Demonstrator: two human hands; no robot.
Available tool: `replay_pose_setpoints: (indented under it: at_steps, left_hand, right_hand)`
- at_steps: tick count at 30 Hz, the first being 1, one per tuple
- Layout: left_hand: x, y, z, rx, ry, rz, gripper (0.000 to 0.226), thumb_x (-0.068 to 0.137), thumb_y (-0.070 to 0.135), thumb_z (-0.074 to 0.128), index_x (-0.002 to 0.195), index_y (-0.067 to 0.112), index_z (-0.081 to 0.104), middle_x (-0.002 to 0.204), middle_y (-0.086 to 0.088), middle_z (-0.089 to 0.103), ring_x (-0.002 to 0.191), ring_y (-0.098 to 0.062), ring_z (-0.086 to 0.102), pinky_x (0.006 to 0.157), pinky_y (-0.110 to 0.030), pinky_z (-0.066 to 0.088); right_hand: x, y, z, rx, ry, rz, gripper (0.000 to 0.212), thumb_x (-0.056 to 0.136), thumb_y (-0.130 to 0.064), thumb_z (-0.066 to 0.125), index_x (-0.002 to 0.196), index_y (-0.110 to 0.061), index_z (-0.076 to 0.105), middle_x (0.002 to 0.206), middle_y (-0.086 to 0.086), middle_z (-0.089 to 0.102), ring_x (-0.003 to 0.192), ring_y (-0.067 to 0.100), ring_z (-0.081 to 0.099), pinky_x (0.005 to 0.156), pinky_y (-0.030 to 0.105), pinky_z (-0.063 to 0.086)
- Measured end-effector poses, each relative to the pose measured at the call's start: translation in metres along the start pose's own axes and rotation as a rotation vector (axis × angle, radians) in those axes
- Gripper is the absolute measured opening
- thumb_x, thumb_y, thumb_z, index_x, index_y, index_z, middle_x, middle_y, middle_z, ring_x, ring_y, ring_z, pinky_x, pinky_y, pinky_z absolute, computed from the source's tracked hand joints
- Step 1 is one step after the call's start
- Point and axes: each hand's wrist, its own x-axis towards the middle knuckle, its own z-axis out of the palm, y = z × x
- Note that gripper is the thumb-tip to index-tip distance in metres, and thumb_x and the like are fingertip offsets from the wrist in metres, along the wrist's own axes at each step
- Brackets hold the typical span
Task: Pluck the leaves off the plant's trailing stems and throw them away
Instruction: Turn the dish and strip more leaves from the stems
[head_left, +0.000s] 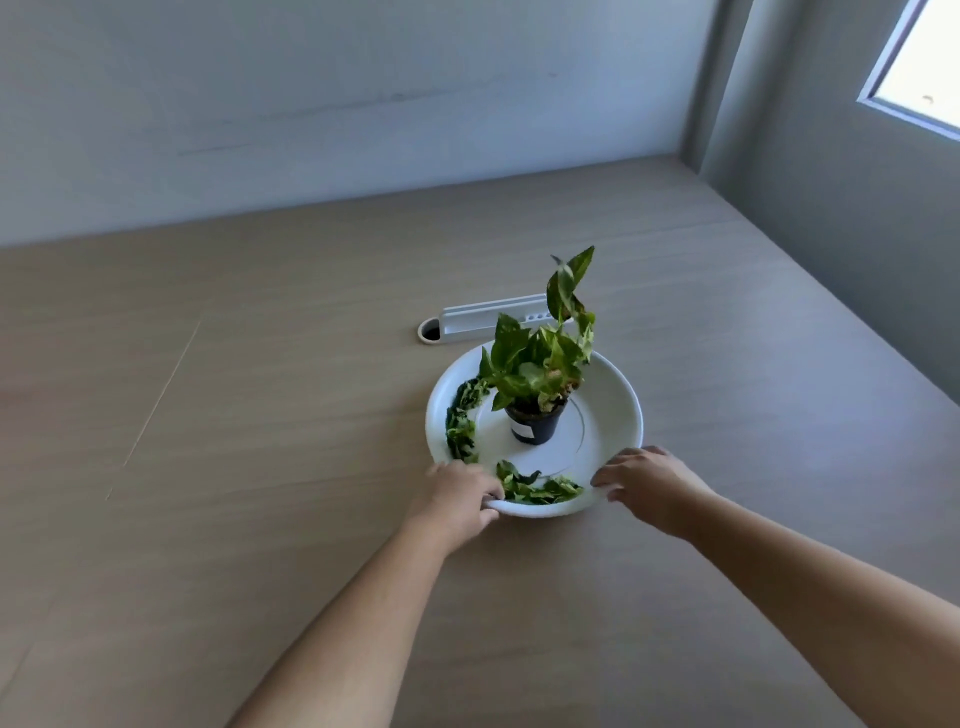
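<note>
A small green plant (540, 353) grows in a black pot (535, 423) that stands in a wide white dish (610, 410) on the wooden table. Loose green leaves lie in the dish, one pile along its left wall (462, 421) and one at its near edge (535, 488). My left hand (460, 496) grips the dish's near-left rim, thumb over the edge. My right hand (649, 483) rests at the near-right rim with its fingers spread; whether it grips the rim is unclear.
A white power strip (493, 317) and a round cable hole (430, 330) sit just behind the dish. A pale wall bounds the table at the back, and a grey wall with a window (919, 67) at the right.
</note>
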Motion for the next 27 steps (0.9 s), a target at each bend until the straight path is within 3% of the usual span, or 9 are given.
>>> replay_pose_setpoints:
  at_steps: [3, 5, 8, 12, 16, 21, 24, 27]
  left_hand:
    - [0.001, 0.015, 0.005, -0.1, -0.098, -0.03, 0.027, 0.086, 0.042, 0.062, 0.113, 0.036, 0.064, 0.116, 0.011, 0.063, 0.114, -0.013, 0.054, 0.106, -0.037, 0.029]
    - [0.007, 0.02, 0.0, -0.24, -0.197, -0.094, 0.03, 0.085, 0.045, 0.062, 0.115, 0.04, 0.062, 0.121, 0.013, 0.063, 0.116, -0.011, 0.055, 0.11, -0.037, 0.026]
    - [0.024, 0.026, -0.01, -0.283, -0.115, -0.118, 0.034, 0.082, 0.035, 0.064, 0.116, 0.039, 0.06, 0.12, 0.011, 0.062, 0.108, -0.014, 0.059, 0.087, -0.029, 0.046]
    - [0.041, 0.037, -0.002, -0.127, -0.076, -0.104, 0.036, 0.084, 0.008, 0.055, 0.114, 0.027, 0.058, 0.12, -0.001, 0.054, 0.105, -0.026, 0.058, 0.073, -0.032, 0.044]
    - [0.046, 0.04, 0.01, -0.091, -0.034, -0.098, 0.029, 0.082, -0.005, 0.047, 0.102, 0.012, 0.061, 0.108, -0.013, 0.055, 0.095, -0.034, 0.059, 0.073, -0.039, 0.047]
    - [0.049, 0.034, 0.021, -0.166, -0.007, -0.108, 0.018, 0.081, -0.003, 0.056, 0.091, 0.008, 0.068, 0.1, -0.015, 0.065, 0.089, -0.033, 0.063, 0.074, -0.039, 0.051]
    - [0.048, 0.031, 0.021, -0.262, -0.005, -0.142, 0.019, 0.082, -0.003, 0.057, 0.088, 0.009, 0.07, 0.097, -0.013, 0.07, 0.091, -0.03, 0.065, 0.078, -0.036, 0.055]
    - [0.045, 0.025, 0.013, -0.352, 0.047, -0.185, 0.019, 0.08, -0.002, 0.057, 0.084, 0.009, 0.072, 0.094, -0.007, 0.073, 0.09, -0.023, 0.067, 0.073, -0.027, 0.051]
  right_hand:
    - [-0.004, 0.007, -0.006, 0.077, -0.014, 0.092, 0.042, 0.088, -0.022, 0.053, 0.129, -0.032, 0.052, 0.14, -0.006, 0.051, 0.136, 0.012, 0.037, 0.114, 0.033, 0.026]
    - [-0.001, 0.0, -0.01, 0.18, 0.029, 0.135, 0.047, 0.086, -0.021, 0.052, 0.132, -0.029, 0.049, 0.139, -0.002, 0.052, 0.133, 0.018, 0.042, 0.113, 0.034, 0.029]
    - [0.016, -0.02, -0.014, 0.282, 0.053, 0.111, 0.035, 0.087, -0.028, 0.053, 0.122, -0.028, 0.055, 0.125, -0.002, 0.06, 0.116, 0.019, 0.054, 0.098, 0.035, 0.044]
    - [0.042, -0.04, -0.008, 0.159, -0.166, 0.105, 0.031, 0.083, -0.041, 0.059, 0.109, -0.023, 0.06, 0.11, 0.002, 0.06, 0.102, 0.024, 0.058, 0.081, 0.037, 0.051]
    - [0.057, -0.044, 0.005, 0.112, -0.205, 0.122, 0.026, 0.081, -0.027, 0.062, 0.105, -0.016, 0.064, 0.108, 0.008, 0.061, 0.097, 0.029, 0.061, 0.079, 0.038, 0.054]
    - [0.057, -0.043, 0.01, 0.155, -0.187, 0.113, 0.024, 0.08, -0.004, 0.055, 0.098, -0.014, 0.069, 0.105, 0.011, 0.065, 0.086, 0.026, 0.059, 0.075, 0.033, 0.053]
    - [0.054, -0.039, 0.008, 0.232, -0.144, 0.154, 0.026, 0.08, -0.001, 0.053, 0.091, -0.014, 0.072, 0.1, 0.009, 0.069, 0.085, 0.026, 0.063, 0.073, 0.031, 0.053]
    - [0.05, -0.033, -0.001, 0.35, -0.061, 0.204, 0.024, 0.08, 0.0, 0.054, 0.087, -0.011, 0.074, 0.098, 0.009, 0.072, 0.085, 0.026, 0.066, 0.077, 0.032, 0.056]
